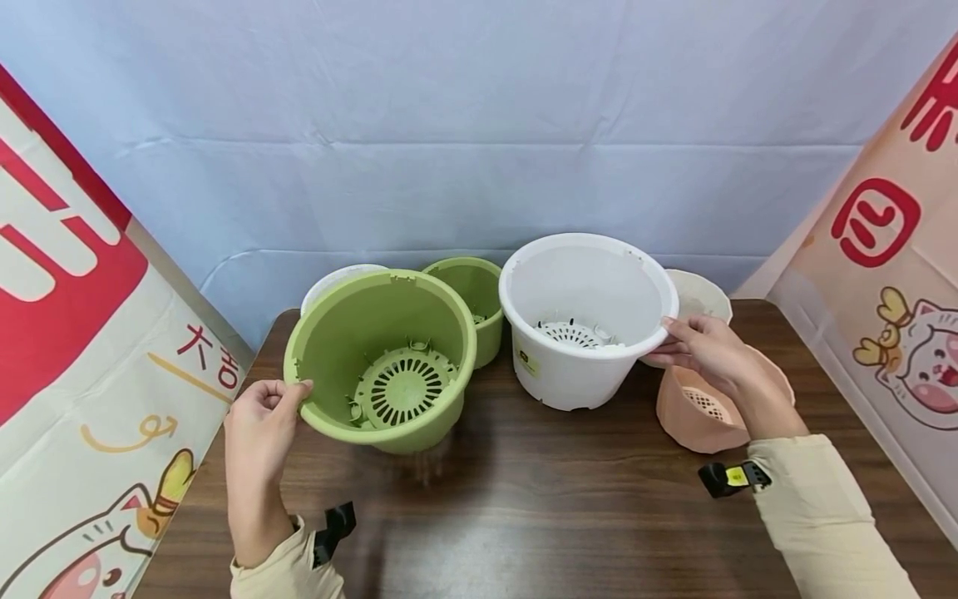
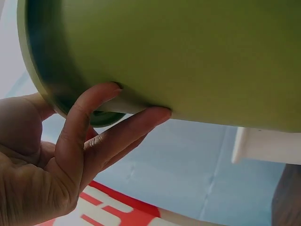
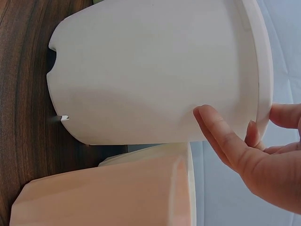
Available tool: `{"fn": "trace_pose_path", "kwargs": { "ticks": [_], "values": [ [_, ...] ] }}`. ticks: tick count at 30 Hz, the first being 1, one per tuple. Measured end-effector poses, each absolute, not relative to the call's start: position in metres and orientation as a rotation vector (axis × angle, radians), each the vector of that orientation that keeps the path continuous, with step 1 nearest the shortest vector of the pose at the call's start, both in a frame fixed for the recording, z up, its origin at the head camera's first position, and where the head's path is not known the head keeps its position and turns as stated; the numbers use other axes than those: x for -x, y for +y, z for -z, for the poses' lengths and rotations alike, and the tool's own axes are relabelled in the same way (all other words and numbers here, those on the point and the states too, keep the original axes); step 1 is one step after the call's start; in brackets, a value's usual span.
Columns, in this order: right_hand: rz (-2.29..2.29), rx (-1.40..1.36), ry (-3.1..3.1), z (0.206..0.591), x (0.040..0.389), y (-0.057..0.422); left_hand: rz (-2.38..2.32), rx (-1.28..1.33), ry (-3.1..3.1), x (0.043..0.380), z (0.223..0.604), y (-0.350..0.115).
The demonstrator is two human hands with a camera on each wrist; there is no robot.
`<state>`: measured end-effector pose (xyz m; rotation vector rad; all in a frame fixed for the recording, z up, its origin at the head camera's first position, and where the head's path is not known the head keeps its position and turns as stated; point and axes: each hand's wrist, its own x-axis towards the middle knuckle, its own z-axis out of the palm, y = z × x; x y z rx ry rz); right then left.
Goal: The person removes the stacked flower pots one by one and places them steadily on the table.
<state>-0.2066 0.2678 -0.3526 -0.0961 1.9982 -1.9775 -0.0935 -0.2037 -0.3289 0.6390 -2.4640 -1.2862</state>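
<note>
In the head view my left hand (image 1: 262,424) pinches the near left rim of a large green plastic flowerpot (image 1: 329,358). That pot has a slotted base, tips toward me and appears raised off the table. On the left wrist view, fingers (image 2: 141,122) press the green pot's outer wall (image 2: 188,61) below its rim. My right hand (image 1: 707,353) grips the right rim of a large white flowerpot (image 1: 576,378), thumb on the rim, fingers against the outside (image 3: 150,70). Whether the white pot's base fully touches the table cannot be told.
A smaller green pot (image 1: 488,337) and a partly hidden white pot (image 1: 329,279) stand behind. At right are a cream pot (image 1: 699,291) and a peach pot (image 1: 688,420), under my right forearm. The brown wooden table (image 1: 524,516) has cloth backdrops around it.
</note>
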Motion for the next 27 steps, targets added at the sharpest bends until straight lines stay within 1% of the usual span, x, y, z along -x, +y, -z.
{"fn": "trace_pose_path", "kwargs": {
  "ticks": [19, 27],
  "values": [
    [2.005, 0.082, 1.975, 0.353, 0.208, 0.268, 1.283, -0.635, -2.528, 0.11, 0.374, -0.209],
    [1.992, 0.063, 1.993, 0.353, 0.207, 0.268, 1.314, -0.644, -2.523, 0.114, 0.386, -0.211]
  ]
}}
